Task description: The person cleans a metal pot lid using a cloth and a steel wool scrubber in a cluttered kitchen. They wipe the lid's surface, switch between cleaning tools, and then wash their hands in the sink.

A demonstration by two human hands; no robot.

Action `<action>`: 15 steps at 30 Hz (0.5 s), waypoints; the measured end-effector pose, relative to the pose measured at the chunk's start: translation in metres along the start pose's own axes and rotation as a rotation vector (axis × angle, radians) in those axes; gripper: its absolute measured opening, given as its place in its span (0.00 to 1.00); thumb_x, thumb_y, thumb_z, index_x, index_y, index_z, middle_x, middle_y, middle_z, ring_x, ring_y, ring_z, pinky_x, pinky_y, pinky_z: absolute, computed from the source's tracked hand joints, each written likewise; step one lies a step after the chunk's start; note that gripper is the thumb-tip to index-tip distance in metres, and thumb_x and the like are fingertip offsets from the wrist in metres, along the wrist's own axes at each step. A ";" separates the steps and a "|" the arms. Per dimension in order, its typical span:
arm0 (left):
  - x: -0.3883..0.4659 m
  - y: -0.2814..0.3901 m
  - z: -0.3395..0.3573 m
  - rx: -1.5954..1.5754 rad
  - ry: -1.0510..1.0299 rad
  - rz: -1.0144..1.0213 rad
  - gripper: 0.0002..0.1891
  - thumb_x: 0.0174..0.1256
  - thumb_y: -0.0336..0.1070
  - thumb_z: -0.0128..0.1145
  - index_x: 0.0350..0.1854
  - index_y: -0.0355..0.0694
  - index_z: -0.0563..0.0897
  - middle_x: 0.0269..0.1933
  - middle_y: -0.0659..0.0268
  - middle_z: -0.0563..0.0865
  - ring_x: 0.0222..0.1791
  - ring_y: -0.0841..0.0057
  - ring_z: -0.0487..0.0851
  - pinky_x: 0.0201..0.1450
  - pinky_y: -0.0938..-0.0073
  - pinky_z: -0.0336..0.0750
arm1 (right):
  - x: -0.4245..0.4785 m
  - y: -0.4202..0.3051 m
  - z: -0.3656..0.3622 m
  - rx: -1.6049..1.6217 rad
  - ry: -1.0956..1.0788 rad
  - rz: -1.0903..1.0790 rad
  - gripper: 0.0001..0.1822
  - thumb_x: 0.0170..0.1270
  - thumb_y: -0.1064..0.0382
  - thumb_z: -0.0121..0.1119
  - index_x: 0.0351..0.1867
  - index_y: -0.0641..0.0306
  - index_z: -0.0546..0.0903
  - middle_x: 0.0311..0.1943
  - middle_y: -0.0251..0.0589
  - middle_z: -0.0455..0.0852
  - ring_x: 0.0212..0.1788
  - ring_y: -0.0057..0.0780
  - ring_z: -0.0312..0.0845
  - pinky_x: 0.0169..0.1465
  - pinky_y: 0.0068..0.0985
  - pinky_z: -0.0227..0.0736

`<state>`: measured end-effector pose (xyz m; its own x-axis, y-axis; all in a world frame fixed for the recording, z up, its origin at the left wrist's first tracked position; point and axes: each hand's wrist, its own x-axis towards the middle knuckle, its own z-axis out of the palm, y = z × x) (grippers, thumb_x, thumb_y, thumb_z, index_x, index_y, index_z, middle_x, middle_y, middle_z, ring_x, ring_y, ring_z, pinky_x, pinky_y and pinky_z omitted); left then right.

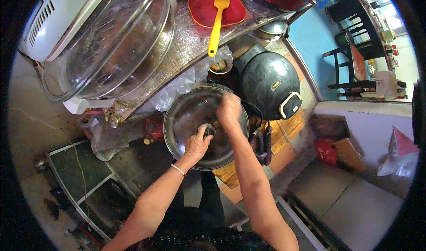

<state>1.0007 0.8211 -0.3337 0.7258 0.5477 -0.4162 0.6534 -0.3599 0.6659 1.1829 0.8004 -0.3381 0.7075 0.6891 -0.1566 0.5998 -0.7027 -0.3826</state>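
A round glass lid (184, 109) with a metal rim lies level in front of me. Its dark knob (209, 130) is pinched between the thumb and fingers of my left hand (196, 146), which wears a beaded bracelet at the wrist. My right hand (229, 109) is over the upper right part of the lid, near its rim. Motion blurs its fingers, so I cannot tell whether they touch the glass or hold anything. Whatever lies under the lid is mostly hidden.
A black round-lidded electric appliance (269, 81) stands right of the lid. On the stone counter (181, 48) are a large glass bowl (116, 51) and a red plate (203, 10) with a yellow basting brush (218, 25) projecting past the edge. Clear plastic bags (179, 84) bunch below it.
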 end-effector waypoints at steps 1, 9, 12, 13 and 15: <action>-0.001 -0.003 0.001 -0.041 -0.013 -0.005 0.23 0.64 0.47 0.55 0.58 0.49 0.66 0.36 0.48 0.85 0.35 0.46 0.82 0.37 0.51 0.75 | -0.016 0.016 -0.008 0.014 0.068 0.158 0.09 0.46 0.69 0.62 0.32 0.66 0.80 0.34 0.48 0.80 0.40 0.49 0.76 0.44 0.39 0.75; 0.006 0.011 0.005 0.018 0.033 0.120 0.21 0.63 0.45 0.57 0.56 0.47 0.68 0.34 0.48 0.85 0.33 0.48 0.83 0.36 0.53 0.76 | 0.051 -0.013 0.034 -0.131 0.198 -0.058 0.10 0.43 0.68 0.62 0.31 0.63 0.81 0.35 0.45 0.80 0.41 0.44 0.77 0.37 0.35 0.78; 0.007 0.011 0.003 0.006 0.006 0.065 0.22 0.62 0.44 0.58 0.56 0.46 0.69 0.34 0.48 0.85 0.33 0.48 0.83 0.35 0.53 0.76 | 0.047 -0.017 0.035 -0.147 0.135 -0.235 0.11 0.41 0.67 0.62 0.31 0.61 0.79 0.35 0.42 0.80 0.41 0.42 0.76 0.38 0.34 0.78; 0.004 0.007 0.000 0.005 0.001 0.034 0.22 0.62 0.44 0.58 0.56 0.46 0.70 0.34 0.48 0.85 0.33 0.49 0.83 0.35 0.54 0.76 | 0.034 -0.002 0.031 -0.180 0.098 -0.273 0.12 0.42 0.67 0.62 0.32 0.61 0.79 0.35 0.42 0.80 0.41 0.42 0.75 0.39 0.34 0.78; 0.003 -0.001 -0.002 -0.014 0.024 0.042 0.23 0.62 0.45 0.58 0.57 0.46 0.69 0.33 0.49 0.85 0.33 0.49 0.83 0.35 0.54 0.76 | 0.011 0.029 0.006 -0.218 -0.045 -0.056 0.14 0.41 0.68 0.62 0.34 0.62 0.79 0.34 0.42 0.79 0.42 0.43 0.74 0.39 0.35 0.77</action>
<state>1.0013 0.8250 -0.3343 0.7468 0.5506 -0.3730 0.6195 -0.3720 0.6912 1.2062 0.7886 -0.3561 0.6561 0.7322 -0.1827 0.7079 -0.6810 -0.1872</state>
